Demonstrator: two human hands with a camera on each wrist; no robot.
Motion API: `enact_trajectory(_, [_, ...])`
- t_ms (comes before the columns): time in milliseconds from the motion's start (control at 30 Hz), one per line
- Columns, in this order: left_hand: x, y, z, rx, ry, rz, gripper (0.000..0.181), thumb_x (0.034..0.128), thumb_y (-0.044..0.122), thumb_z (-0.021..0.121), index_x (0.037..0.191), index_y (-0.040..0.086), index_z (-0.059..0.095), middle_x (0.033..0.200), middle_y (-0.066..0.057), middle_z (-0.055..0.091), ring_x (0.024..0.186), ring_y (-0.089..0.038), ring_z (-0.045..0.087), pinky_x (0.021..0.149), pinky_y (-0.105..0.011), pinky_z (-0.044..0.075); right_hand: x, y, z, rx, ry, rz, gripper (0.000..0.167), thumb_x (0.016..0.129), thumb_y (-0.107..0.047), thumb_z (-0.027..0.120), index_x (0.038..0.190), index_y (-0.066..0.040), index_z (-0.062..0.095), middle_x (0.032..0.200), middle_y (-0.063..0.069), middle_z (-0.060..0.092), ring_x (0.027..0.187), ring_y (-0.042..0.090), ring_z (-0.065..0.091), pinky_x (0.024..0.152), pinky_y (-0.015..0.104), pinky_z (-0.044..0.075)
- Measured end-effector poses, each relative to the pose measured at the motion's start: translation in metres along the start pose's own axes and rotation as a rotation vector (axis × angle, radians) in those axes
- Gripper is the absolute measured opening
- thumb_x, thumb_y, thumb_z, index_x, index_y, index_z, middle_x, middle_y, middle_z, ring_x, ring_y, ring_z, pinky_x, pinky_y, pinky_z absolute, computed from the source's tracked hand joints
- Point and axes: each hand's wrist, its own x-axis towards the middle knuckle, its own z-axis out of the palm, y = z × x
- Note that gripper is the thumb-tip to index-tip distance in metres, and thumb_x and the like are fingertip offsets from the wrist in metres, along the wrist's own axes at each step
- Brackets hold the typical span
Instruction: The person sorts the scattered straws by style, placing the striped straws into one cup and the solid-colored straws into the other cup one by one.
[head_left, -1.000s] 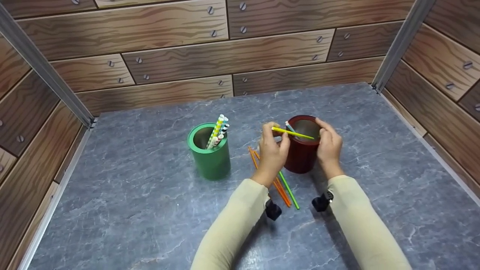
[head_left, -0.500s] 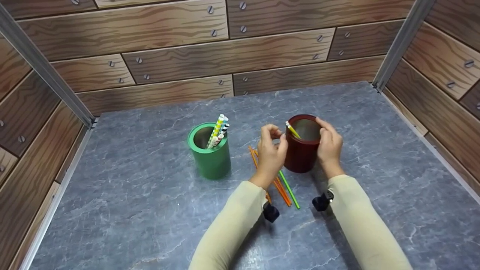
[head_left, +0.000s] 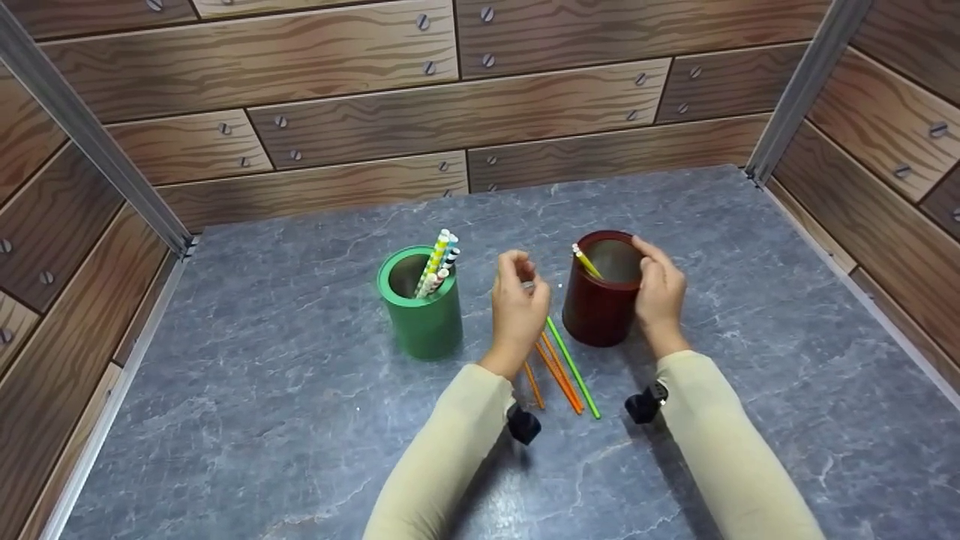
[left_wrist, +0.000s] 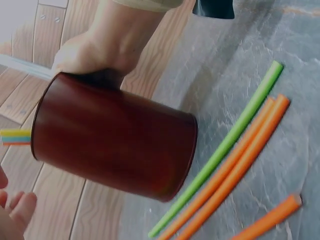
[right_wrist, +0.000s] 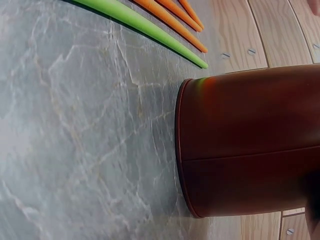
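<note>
A dark red cup (head_left: 600, 311) stands on the grey table, with a few thin sticks (head_left: 587, 262) leaning inside its left rim; yellow, blue and orange ends show in the left wrist view. The right hand (head_left: 660, 300) holds the cup's right side, thumb and fingers around the rim and wall. Left of the cup, the left hand (head_left: 519, 311) hovers with bent, relaxed fingers and nothing between them. Beneath and beside it lie orange sticks (left_wrist: 250, 145) and one green stick (left_wrist: 225, 145), partly hidden by that hand in the head view.
A green cup (head_left: 426, 326) stands to the left, holding several patterned sticks (head_left: 435, 262) in white, yellow, blue, black and red. Wood-patterned walls (head_left: 360, 112) enclose the grey marbled table (head_left: 262, 375) at the back and sides.
The left hand has let go of the yellow stick, which now leans inside the red cup, and has moved left, away from the rim. The right hand has stayed on the cup.
</note>
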Motion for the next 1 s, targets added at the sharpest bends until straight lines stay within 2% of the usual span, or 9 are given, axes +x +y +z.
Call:
enact_trajectory(167, [-0.002,-0.005,-0.006,-0.025,0.008,-0.113,0.026,0.0767,-0.007,0.051,0.100,0.003,0.048,0.090,-0.013,0.056,0.080,-0.019,0.059,0.069,-0.022,0.050,0.000,0.000,0.000,0.008,0.011,-0.001,0.036,0.086,0.006,0.037,0.111,0.011,0.062,0.117,0.023,0.060,0.115,0.029,0.052,0.098,0.027,0.037])
enact_trajectory(333, [-0.005,-0.012,-0.011,-0.032,0.010,-0.187,0.029,0.0743,-0.007,0.050,0.101,0.003,0.049,0.092,-0.014,0.057,0.081,-0.017,0.058,0.071,-0.023,0.049,0.000,0.001,0.001,0.022,-0.006,-0.005,0.036,0.087,0.005,0.036,0.112,0.012,0.061,0.118,0.025,0.058,0.118,0.033,0.050,0.101,0.034,0.036])
enact_trajectory(467, [-0.007,-0.022,-0.015,0.009,0.011,-0.252,0.029,0.0737,-0.007,0.052,0.100,0.003,0.050,0.093,-0.015,0.057,0.082,-0.020,0.058,0.072,-0.025,0.049,0.000,0.001,0.001,0.026,0.004,-0.011,0.036,0.087,0.006,0.037,0.112,0.012,0.061,0.118,0.026,0.058,0.117,0.034,0.050,0.101,0.036,0.036])
enact_trajectory(567, [-0.011,-0.030,-0.018,0.050,0.005,-0.297,0.029,0.0738,-0.006,0.054,0.101,0.002,0.051,0.093,-0.014,0.057,0.083,-0.022,0.058,0.073,-0.027,0.049,0.000,0.002,0.001,0.024,0.012,-0.011,0.035,0.086,0.006,0.037,0.111,0.012,0.062,0.117,0.025,0.059,0.117,0.033,0.051,0.100,0.030,0.037])
enact_trajectory(667, [-0.014,-0.037,-0.020,0.102,0.007,-0.313,0.029,0.0731,-0.006,0.055,0.101,0.000,0.053,0.093,-0.013,0.058,0.083,-0.023,0.060,0.073,-0.028,0.049,0.000,0.002,0.001,0.026,0.008,-0.004,0.036,0.086,0.006,0.037,0.111,0.012,0.062,0.117,0.025,0.059,0.116,0.031,0.051,0.097,0.026,0.037])
enact_trajectory(833, [-0.019,-0.047,-0.022,0.203,-0.028,-0.375,0.030,0.0684,-0.006,0.056,0.098,0.000,0.056,0.090,-0.010,0.059,0.082,-0.021,0.060,0.072,-0.028,0.048,0.000,0.002,0.002,0.030,0.005,0.008,0.036,0.086,0.005,0.037,0.112,0.011,0.061,0.118,0.025,0.058,0.118,0.031,0.050,0.102,0.033,0.035])
enact_trajectory(1000, [-0.021,-0.054,-0.023,0.246,-0.087,-0.469,0.033,0.0679,-0.002,0.061,0.101,-0.001,0.058,0.090,-0.011,0.061,0.083,-0.023,0.059,0.074,-0.031,0.047,0.000,0.001,0.002,0.026,-0.001,0.013,0.036,0.086,0.005,0.037,0.112,0.011,0.061,0.119,0.025,0.058,0.119,0.031,0.049,0.103,0.036,0.034])
